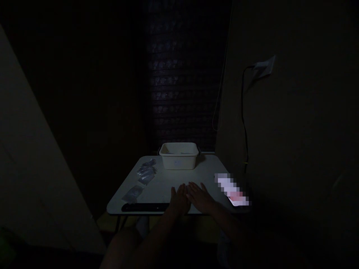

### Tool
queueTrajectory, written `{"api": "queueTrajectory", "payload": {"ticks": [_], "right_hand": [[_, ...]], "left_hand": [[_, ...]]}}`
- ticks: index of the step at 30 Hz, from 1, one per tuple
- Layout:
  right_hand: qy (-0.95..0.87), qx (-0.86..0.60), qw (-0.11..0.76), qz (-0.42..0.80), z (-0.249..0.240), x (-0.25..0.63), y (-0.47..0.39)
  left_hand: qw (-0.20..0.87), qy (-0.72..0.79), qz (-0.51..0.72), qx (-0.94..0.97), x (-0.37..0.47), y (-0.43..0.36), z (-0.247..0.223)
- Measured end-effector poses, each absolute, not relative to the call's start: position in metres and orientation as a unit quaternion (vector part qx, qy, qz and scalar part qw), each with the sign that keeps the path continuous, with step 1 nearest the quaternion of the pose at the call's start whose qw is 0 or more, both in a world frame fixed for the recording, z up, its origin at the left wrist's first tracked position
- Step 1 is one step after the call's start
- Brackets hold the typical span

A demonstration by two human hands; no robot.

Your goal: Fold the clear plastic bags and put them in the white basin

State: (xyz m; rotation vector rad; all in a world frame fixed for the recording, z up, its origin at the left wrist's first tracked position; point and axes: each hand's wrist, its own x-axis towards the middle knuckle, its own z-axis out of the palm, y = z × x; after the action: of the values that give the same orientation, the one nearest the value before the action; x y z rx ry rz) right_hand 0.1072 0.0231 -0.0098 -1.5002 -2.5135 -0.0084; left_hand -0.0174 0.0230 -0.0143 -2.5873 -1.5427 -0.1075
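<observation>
My left hand (180,200) is over the near edge of the white table, its fingers stretched out and holding nothing. Close against it, my right hand (199,198) is also open, with its fingertips touching or overlapping the left one. In the dim light I cannot tell exactly how the fingers meet. A long black bar (146,207) lies along the table's front edge, its right end hidden by my left hand and wrist. Beyond both hands, a cream plastic basin (179,161) with handles stands at the back; its contents are barely visible.
Several clear plastic bags (147,173) lie on the left side of the white table (168,183). A phone-like lit screen (231,189), blurred out, lies at the right edge. A black cable (242,108) hangs from a wall socket (265,67). Behind is a dark blind (179,82).
</observation>
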Motion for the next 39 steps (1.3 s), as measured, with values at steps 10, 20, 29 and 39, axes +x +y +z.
{"api": "queueTrajectory", "payload": {"ticks": [10, 20, 29, 39], "right_hand": [[-0.853, -0.512, 0.098, 0.020, -0.008, 0.108, 0.020], [-0.852, -0.514, 0.100, 0.019, -0.011, 0.107, 0.021], [-0.853, -0.512, 0.103, 0.002, -0.006, 0.108, 0.022], [-0.863, -0.490, 0.122, -0.024, -0.004, 0.102, 0.023]], "left_hand": [[0.061, -0.523, -0.040, -0.849, -0.016, 0.021, -0.012], [0.063, -0.516, -0.024, -0.854, -0.017, 0.022, -0.013], [0.064, -0.515, -0.029, -0.855, -0.017, 0.022, -0.013], [0.050, -0.506, -0.027, -0.861, -0.019, 0.014, -0.008]]}}
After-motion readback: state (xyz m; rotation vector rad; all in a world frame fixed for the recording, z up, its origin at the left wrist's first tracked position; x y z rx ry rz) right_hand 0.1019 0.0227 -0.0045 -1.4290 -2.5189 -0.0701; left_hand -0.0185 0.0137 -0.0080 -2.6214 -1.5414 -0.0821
